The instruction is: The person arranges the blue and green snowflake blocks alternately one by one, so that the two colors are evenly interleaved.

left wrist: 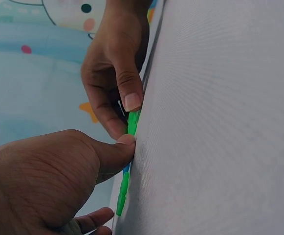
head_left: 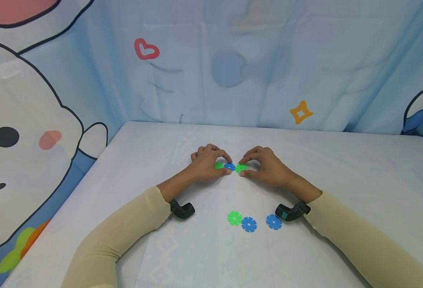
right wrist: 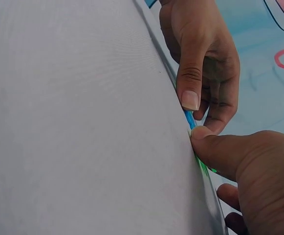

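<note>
Thumb and forefinger of my left hand [head_left: 208, 165] pinch a blue notched plastic disc [head_left: 229, 166] low at the table, in the middle of the head view. A green disc [head_left: 218, 165] lies against its left side, partly under the curve of that hand. My right hand [head_left: 269, 169] pinches another green notched disc [head_left: 240, 168] by its edges, just right of the blue one. Those two discs sit edge to edge; whether they interlock I cannot tell. In the left wrist view the green disc [left wrist: 122, 193] stretches back below the left thumb, seen edge-on.
Nearer on the white-covered table [head_left: 204, 256] lie a green disc [head_left: 234, 218], a blue disc [head_left: 249, 224] close beside it, and a separate blue disc [head_left: 274, 222] near the right wrist's black camera [head_left: 292, 211]. A printed blue curtain [head_left: 197, 92] hangs behind the table.
</note>
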`<act>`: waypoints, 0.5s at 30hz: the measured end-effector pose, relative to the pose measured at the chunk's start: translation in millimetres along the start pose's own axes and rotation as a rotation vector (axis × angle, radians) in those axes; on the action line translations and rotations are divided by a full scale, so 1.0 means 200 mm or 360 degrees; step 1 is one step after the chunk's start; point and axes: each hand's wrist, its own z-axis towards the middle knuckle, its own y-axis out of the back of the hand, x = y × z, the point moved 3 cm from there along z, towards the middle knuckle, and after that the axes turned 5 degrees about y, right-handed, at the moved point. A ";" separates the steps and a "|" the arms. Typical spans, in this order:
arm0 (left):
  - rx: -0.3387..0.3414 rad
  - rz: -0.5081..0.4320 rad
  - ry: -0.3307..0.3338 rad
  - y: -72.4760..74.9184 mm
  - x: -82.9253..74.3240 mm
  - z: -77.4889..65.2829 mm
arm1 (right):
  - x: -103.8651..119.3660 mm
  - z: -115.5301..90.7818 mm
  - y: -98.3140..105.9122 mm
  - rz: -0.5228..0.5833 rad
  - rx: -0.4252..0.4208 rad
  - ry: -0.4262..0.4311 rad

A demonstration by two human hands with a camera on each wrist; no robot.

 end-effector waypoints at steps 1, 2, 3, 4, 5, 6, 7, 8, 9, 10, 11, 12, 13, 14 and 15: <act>-0.0002 -0.0002 -0.0002 0.00 0.00 0.00 | 0.00 0.00 0.00 -0.0006 -0.0001 0.0002; -0.0004 -0.0002 -0.0005 0.00 0.00 0.00 | 0.00 0.00 0.00 -0.0012 -0.0003 0.0007; -0.0004 -0.0004 -0.0007 0.00 0.00 0.00 | 0.00 0.00 0.00 -0.0018 -0.0004 0.0013; -0.0005 -0.0005 -0.0009 0.00 0.00 0.00 | 0.00 0.00 0.00 -0.0023 -0.0005 0.0017; -0.0005 -0.0007 -0.0011 0.00 0.01 0.00 | 0.00 0.01 0.00 -0.0027 -0.0006 0.0019; -0.0006 -0.0009 -0.0012 0.00 0.01 0.00 | 0.00 0.01 0.00 -0.0030 -0.0007 0.0021; -0.0007 -0.0009 -0.0011 0.00 0.01 0.00 | 0.00 0.01 0.00 -0.0026 -0.0007 0.0018; -0.0007 -0.0009 -0.0010 0.00 0.01 0.00 | 0.00 0.01 0.00 -0.0027 -0.0007 0.0017; -0.0007 -0.0011 -0.0009 0.00 0.01 0.00 | 0.00 0.01 0.00 -0.0030 -0.0005 0.0014; -0.0007 -0.0012 -0.0009 0.00 0.01 0.00 | 0.00 0.01 0.00 -0.0027 -0.0006 0.0008; -0.0007 -0.0012 -0.0008 0.00 0.01 0.00 | 0.00 0.01 0.00 -0.0027 -0.0006 0.0004; -0.0007 -0.0010 -0.0006 0.00 0.01 0.00 | 0.00 0.01 0.00 -0.0029 -0.0007 0.0001; -0.0007 -0.0010 -0.0003 0.00 0.01 0.00 | 0.00 0.01 0.00 -0.0028 -0.0010 0.0000; -0.0007 -0.0009 -0.0002 0.00 0.01 0.00 | 0.00 0.01 0.00 -0.0032 -0.0013 0.0001; -0.0006 -0.0007 0.0000 0.00 0.01 0.00 | 0.00 0.01 0.00 -0.0032 -0.0017 0.0002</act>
